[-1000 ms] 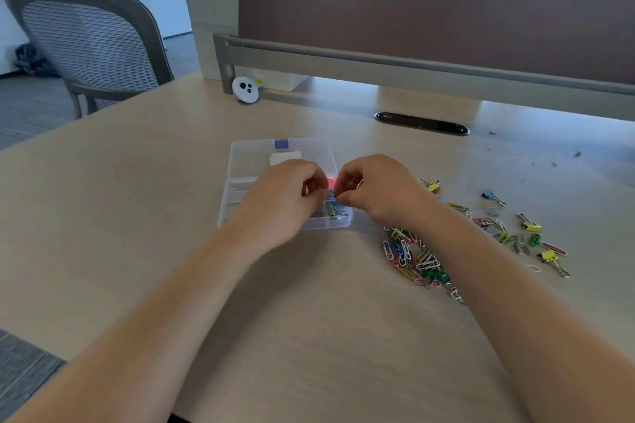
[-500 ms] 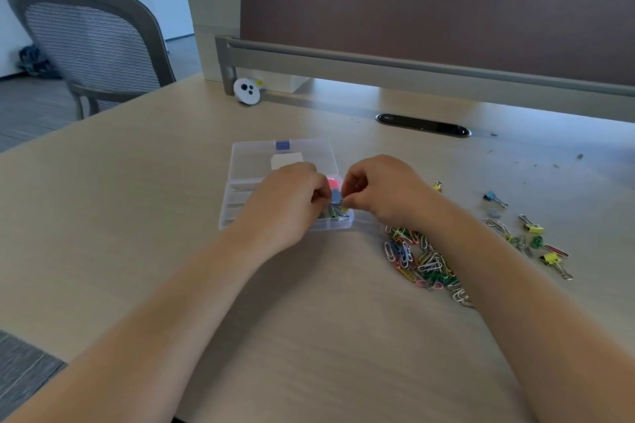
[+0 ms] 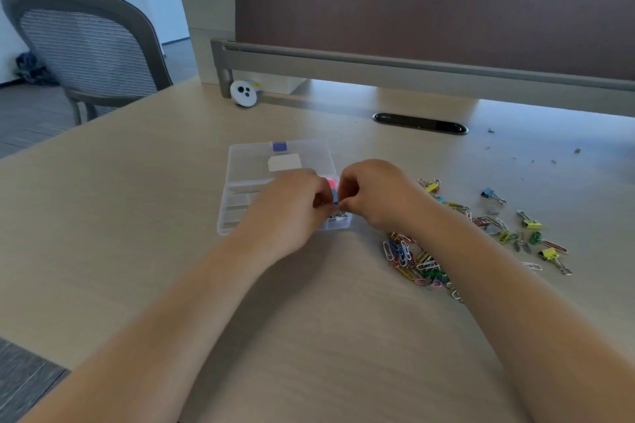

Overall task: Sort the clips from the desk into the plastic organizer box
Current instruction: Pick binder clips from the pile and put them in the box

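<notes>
Hands first: the left hand (image 3: 292, 206) and right hand (image 3: 371, 194) are curled in close together, fingertips nearly meeting over the right end of the box (image 3: 247, 165). Both pinch something small and bluish between them, looks like a clip (image 3: 335, 197), though it's mostly hidden by the fingers so I can't say more than that. A pink bit (image 3: 332, 185) peeks out just behind it.

The box is clear plastic with its lid folded back away from the person, a blue latch (image 3: 279, 146) on the far rim and a white label (image 3: 284, 162) on the lid. It sits around the middle of the tabletop (image 3: 120, 216). A few clips already lie in its near right compartment (image 3: 338, 218).

To the right, a heap of coloured paper clips (image 3: 412, 259) lies beside the right forearm, and binder clips (image 3: 529, 224) are scattered further toward the right edge.

Far edge has a cable slot (image 3: 420, 123), a small white round gadget (image 3: 243, 93), and a brown divider (image 3: 429, 0). Chair (image 3: 86, 45) off the far left corner.
</notes>
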A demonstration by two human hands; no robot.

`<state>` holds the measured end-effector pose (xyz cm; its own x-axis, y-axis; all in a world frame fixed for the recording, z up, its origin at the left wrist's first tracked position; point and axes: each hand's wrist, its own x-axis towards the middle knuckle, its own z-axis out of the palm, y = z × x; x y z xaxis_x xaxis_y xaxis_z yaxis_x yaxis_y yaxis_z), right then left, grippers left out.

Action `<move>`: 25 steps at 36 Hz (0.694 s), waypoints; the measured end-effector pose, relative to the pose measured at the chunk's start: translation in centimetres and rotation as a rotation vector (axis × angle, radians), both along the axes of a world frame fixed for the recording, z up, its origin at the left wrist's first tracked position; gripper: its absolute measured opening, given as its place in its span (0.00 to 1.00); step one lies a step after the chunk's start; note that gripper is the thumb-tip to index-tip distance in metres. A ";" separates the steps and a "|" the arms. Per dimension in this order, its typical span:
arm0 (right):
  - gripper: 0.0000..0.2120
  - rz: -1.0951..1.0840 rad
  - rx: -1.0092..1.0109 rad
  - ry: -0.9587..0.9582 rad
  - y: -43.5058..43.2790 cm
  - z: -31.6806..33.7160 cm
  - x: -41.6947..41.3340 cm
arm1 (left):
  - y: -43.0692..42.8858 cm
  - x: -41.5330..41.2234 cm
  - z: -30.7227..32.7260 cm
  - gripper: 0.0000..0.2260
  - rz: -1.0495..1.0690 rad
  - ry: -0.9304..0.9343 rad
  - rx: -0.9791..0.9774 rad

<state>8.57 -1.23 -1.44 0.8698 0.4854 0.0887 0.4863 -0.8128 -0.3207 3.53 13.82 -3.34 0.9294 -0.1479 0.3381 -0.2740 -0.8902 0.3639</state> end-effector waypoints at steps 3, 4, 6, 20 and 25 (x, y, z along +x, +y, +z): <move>0.07 0.001 0.005 0.009 -0.1 0.0 0.0 | -0.1 -0.1 -0.1 0.06 -0.001 0.007 -0.015; 0.07 0.006 0.000 0.010 -0.1 0.1 0.0 | -0.1 -0.1 0.0 0.06 -0.003 0.013 -0.020; 0.06 0.015 -0.007 0.013 -0.1 0.2 0.0 | -0.2 -0.2 0.0 0.08 0.002 0.021 -0.017; 0.08 0.000 0.032 0.037 -0.2 0.0 0.0 | -0.6 -0.3 0.3 0.09 0.032 0.008 0.064; 0.06 0.003 0.065 0.089 -0.5 0.1 0.1 | -0.3 -0.3 0.0 0.05 0.002 -0.044 0.048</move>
